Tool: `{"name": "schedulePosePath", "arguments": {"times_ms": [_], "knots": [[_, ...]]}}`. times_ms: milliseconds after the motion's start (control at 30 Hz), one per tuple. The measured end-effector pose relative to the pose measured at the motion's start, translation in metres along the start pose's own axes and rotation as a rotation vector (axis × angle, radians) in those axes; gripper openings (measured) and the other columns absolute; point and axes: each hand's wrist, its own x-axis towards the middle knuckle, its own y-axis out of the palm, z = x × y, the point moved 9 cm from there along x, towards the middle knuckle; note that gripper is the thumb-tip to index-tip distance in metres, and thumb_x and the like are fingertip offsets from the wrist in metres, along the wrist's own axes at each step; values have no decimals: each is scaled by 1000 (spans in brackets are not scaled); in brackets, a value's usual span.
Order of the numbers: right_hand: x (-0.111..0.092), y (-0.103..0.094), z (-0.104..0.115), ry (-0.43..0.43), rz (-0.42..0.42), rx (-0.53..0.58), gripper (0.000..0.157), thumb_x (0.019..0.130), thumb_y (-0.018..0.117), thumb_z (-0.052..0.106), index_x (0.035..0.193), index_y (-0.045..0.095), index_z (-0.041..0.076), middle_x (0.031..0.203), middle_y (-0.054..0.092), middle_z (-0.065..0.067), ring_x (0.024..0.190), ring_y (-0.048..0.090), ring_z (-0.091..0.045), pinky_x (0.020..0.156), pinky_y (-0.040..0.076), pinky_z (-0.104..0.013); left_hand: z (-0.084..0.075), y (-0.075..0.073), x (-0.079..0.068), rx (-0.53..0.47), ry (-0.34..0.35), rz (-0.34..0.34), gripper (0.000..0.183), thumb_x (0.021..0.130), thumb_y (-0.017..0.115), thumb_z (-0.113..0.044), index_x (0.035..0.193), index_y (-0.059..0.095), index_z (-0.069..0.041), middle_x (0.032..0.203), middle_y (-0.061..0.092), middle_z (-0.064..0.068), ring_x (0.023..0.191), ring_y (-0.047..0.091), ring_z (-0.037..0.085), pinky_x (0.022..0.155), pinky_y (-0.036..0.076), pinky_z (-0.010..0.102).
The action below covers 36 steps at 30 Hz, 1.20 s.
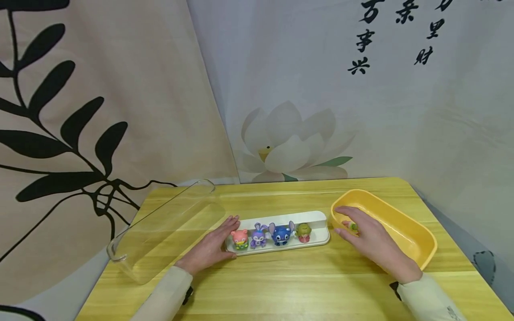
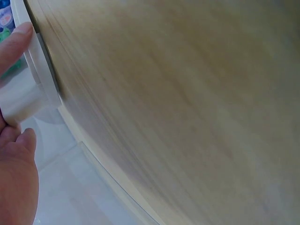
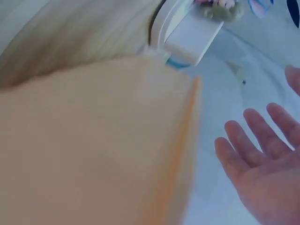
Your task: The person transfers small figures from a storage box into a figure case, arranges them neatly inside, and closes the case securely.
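My left hand (image 1: 214,243) grips the left end of a narrow white tray (image 1: 281,251), the thumb on its front rim in the left wrist view. On the tray stand a pink figurine (image 1: 240,239), a purple rabbit figurine (image 1: 259,236), a blue big-eared figurine (image 1: 281,234) and a green figurine (image 1: 304,232) in a row. My right hand (image 1: 375,240) hovers over the left part of a yellow tray (image 1: 421,232). A small green-and-pink figurine (image 1: 353,226) shows between thumb and fingers in the head view. The right wrist view shows those fingers spread, with no figurine visible against them.
A clear plastic cover (image 1: 168,236) lies at the left of the wooden table (image 1: 281,290), reaching past its left edge. Printed cloth (image 1: 301,89) hangs behind the table. The yellow tray's left end is close to the white tray's right end.
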Motion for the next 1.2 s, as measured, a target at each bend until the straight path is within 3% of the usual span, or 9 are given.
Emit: {"name": "schedulePosePath", "arguments": {"times_ms": [133, 400, 700, 1033, 1200], "knots": [[-6, -9, -17, 39, 14, 16, 53, 99, 74, 27, 145, 57, 10, 146, 58, -13, 132, 55, -39, 101, 49, -62, 1, 0, 0, 2, -5, 1, 96, 85, 88, -27, 161, 34, -4, 171, 23, 7, 157, 20, 27, 120, 35, 49], [-13, -12, -43, 107, 100, 53, 59, 102, 68, 34, 153, 49, 10, 157, 47, -19, 140, 44, -49, 105, 40, -71, 1, 0, 0, 1, 0, -9, 96, 84, 88, -27, 161, 34, -5, 171, 23, 6, 157, 21, 27, 120, 36, 49], [-18, -6, -66, 131, 133, 47, 62, 102, 69, 31, 155, 46, 11, 154, 48, -22, 138, 45, -49, 105, 41, -71, 2, 0, -1, 2, -4, -9, 96, 84, 88, -28, 161, 35, -5, 171, 22, 3, 157, 21, 26, 120, 35, 48], [-16, 6, -73, 137, 207, 90, 59, 104, 65, 34, 155, 47, 12, 154, 50, -20, 139, 45, -48, 107, 41, -68, 3, 1, 0, -4, -9, -4, 96, 84, 88, -28, 161, 35, -6, 172, 21, 2, 157, 20, 25, 120, 36, 48], [-13, 12, -74, 116, 245, 117, 51, 105, 65, 26, 152, 53, 12, 148, 58, -15, 130, 57, -41, 102, 51, -61, 2, 2, 0, -12, -6, -2, 96, 84, 88, -27, 161, 34, -6, 172, 21, 3, 157, 20, 26, 119, 36, 48]]}}
